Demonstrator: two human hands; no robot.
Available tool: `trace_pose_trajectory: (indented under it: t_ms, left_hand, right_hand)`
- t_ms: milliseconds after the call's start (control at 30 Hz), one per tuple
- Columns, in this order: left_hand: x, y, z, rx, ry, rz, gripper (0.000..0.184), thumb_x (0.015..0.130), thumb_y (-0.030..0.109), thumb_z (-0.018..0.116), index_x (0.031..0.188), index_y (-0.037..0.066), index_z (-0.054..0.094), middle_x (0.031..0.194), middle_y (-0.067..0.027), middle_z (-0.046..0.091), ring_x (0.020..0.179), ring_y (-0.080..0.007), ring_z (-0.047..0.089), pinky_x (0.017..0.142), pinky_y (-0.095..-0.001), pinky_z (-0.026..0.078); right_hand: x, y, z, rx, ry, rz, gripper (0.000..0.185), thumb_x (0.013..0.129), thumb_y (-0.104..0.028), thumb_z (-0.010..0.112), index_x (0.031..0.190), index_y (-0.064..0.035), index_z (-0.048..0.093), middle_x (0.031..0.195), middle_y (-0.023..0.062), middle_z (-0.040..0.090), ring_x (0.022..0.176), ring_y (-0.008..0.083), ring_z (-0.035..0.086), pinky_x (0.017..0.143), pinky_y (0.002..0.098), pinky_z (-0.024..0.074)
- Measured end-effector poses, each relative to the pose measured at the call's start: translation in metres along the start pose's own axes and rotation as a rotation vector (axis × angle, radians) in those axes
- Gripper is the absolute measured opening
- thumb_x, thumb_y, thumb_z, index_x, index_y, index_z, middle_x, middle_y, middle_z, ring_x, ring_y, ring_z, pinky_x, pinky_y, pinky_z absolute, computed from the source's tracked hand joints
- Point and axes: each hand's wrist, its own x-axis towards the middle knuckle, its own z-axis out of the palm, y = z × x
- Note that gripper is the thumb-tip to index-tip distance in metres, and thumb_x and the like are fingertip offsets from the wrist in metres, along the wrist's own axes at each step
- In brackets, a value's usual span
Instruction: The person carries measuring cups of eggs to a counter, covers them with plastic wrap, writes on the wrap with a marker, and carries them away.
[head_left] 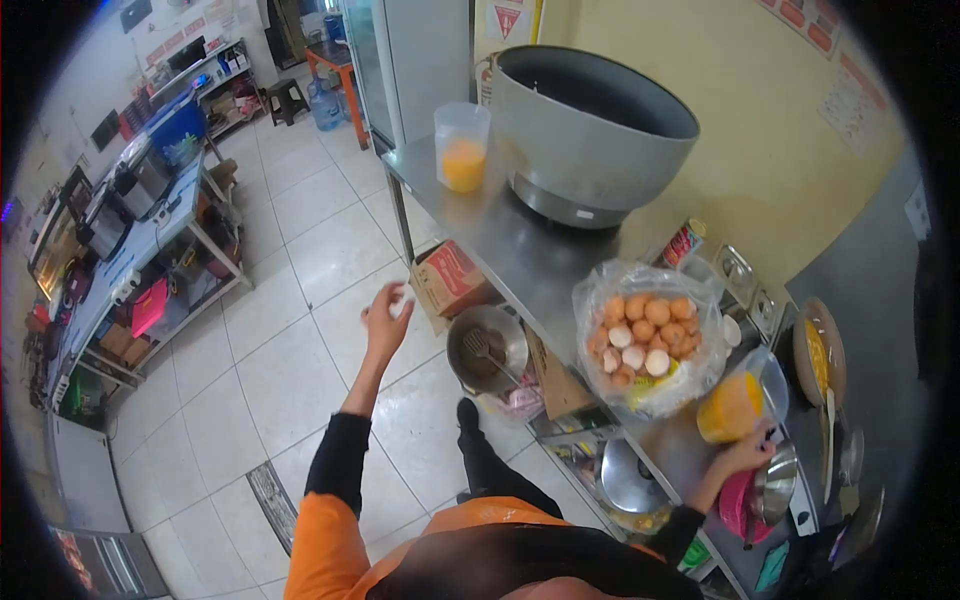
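Observation:
My left hand (386,320) is raised over the tiled floor, fingers curved and apart; a small pale patch by the fingertips is too blurred to make out. On the right, my right hand (748,452) has its fingers curled at the near side of a clear plastic pitcher (732,408) of yellow liquid, seemingly around its handle, which is hidden. A metal bowl (774,482) and a pink bowl (738,503) sit just beside that hand. Beyond the pitcher, a clear plastic bag (592,290) holds brown eggs and pale shells (645,335).
A large grey round cooker (590,140) and another pitcher of yellow liquid (463,160) stand along the steel table (470,228). Below are a cardboard box (452,280) and a metal pot (468,372) with a slotted spatula. A pan (822,350) with yellow food is at right.

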Motion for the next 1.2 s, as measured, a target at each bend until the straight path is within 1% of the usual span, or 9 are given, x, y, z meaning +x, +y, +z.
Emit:
trace_pose_trajectory:
  t_ms: [200, 267, 367, 433, 500, 600, 900, 967, 1200]
  left_hand:
    - [0.216, 0.024, 0.078, -0.221, 0.081, 0.126, 0.043, 0.072, 0.029, 0.069, 0.105, 0.006, 0.055, 0.095, -0.0105, 0.058, 0.089, -0.0236, 0.055, 0.081, -0.0346, 0.041]
    - [0.266, 0.019, 0.107, -0.132, 0.173, 0.163, 0.046, 0.071, 0.032, 0.070, 0.105, 0.004, 0.055, 0.096, -0.0124, 0.057, 0.090, -0.0254, 0.054, 0.081, -0.0368, 0.042]
    - [0.327, 0.009, 0.140, -0.055, 0.297, 0.083, 0.054, 0.072, 0.047, 0.067, 0.096, 0.000, 0.056, 0.089, -0.0146, 0.057, 0.082, -0.0264, 0.054, 0.074, -0.0372, 0.043]
    - [0.345, 0.025, 0.138, -0.147, 0.219, -0.014, 0.051, 0.073, 0.047, 0.066, 0.088, 0.000, 0.056, 0.081, -0.0132, 0.056, 0.074, -0.0237, 0.053, 0.069, -0.0357, 0.042]
    - [0.352, 0.029, 0.144, -0.319, 0.207, -0.076, 0.046, 0.078, 0.045, 0.062, 0.069, 0.000, 0.054, 0.059, -0.0085, 0.052, 0.056, -0.0165, 0.046, 0.057, -0.0310, 0.039]
    - [0.366, 0.003, 0.166, -0.449, 0.214, -0.152, 0.044, 0.083, 0.042, 0.056, 0.069, 0.001, 0.055, 0.057, -0.0070, 0.053, 0.056, -0.0144, 0.047, 0.057, -0.0296, 0.040]
    - [0.365, 0.017, 0.147, -0.777, 0.136, -0.372, 0.044, 0.084, 0.043, 0.055, 0.067, 0.002, 0.060, 0.058, 0.0007, 0.049, 0.056, -0.0081, 0.041, 0.051, -0.0258, 0.036]
    - [0.364, -0.019, 0.136, -0.549, 0.093, -0.399, 0.042, 0.083, 0.042, 0.056, 0.069, 0.003, 0.059, 0.059, 0.0001, 0.049, 0.056, -0.0078, 0.040, 0.051, -0.0264, 0.035]
    - [0.238, -0.074, -0.016, -0.733, 0.254, -0.367, 0.027, 0.084, 0.028, 0.057, 0.079, 0.002, 0.062, 0.067, 0.0012, 0.052, 0.064, -0.0080, 0.044, 0.058, -0.0238, 0.037]
  right_hand:
    - [0.032, -0.089, -0.066, 0.017, -0.234, 0.195, 0.047, 0.087, -0.022, 0.055, 0.126, -0.0030, 0.037, 0.115, 0.0181, 0.048, 0.102, 0.0266, 0.051, 0.085, 0.0370, 0.0442]
    - [0.039, -0.045, -0.081, 0.002, -0.371, -0.092, 0.056, 0.088, -0.030, 0.052, 0.133, -0.0062, 0.030, 0.124, 0.0149, 0.042, 0.114, 0.0256, 0.042, 0.094, 0.0410, 0.0367]
    - [0.015, -0.087, -0.084, -0.451, -0.353, -0.787, 0.048, 0.084, -0.018, 0.057, 0.127, -0.0072, 0.040, 0.127, 0.0106, 0.038, 0.095, 0.0197, 0.051, 0.073, 0.0254, 0.0435]
    - [-0.017, -0.090, -0.074, -0.272, -0.672, -0.332, 0.078, 0.078, -0.047, 0.061, 0.136, -0.0137, 0.023, 0.142, 0.0095, 0.025, 0.125, 0.0380, 0.031, 0.101, 0.0432, 0.0292]
    - [-0.057, -0.120, -0.029, -0.130, -0.697, 0.148, 0.077, 0.078, -0.047, 0.061, 0.136, -0.0132, 0.024, 0.142, 0.0096, 0.025, 0.124, 0.0379, 0.032, 0.100, 0.0434, 0.0296]
    - [-0.124, -0.176, 0.058, 0.021, -0.708, 0.440, 0.076, 0.078, -0.047, 0.060, 0.135, -0.0126, 0.025, 0.141, 0.0097, 0.026, 0.123, 0.0377, 0.033, 0.099, 0.0437, 0.0302]
    - [-0.271, -0.300, 0.253, 0.406, -1.172, 0.551, 0.073, 0.079, -0.048, 0.059, 0.133, -0.0107, 0.028, 0.138, 0.0099, 0.030, 0.119, 0.0371, 0.036, 0.095, 0.0445, 0.0321]
    - [-0.303, -0.333, 0.284, 0.495, -1.308, 0.528, 0.072, 0.079, -0.048, 0.058, 0.132, -0.0103, 0.028, 0.138, 0.0100, 0.031, 0.118, 0.0369, 0.037, 0.094, 0.0447, 0.0325]
    - [-0.427, -0.456, 0.311, 0.734, -1.800, 0.433, 0.070, 0.080, -0.049, 0.057, 0.131, -0.0089, 0.031, 0.136, 0.0102, 0.033, 0.115, 0.0365, 0.039, 0.092, 0.0454, 0.0339]
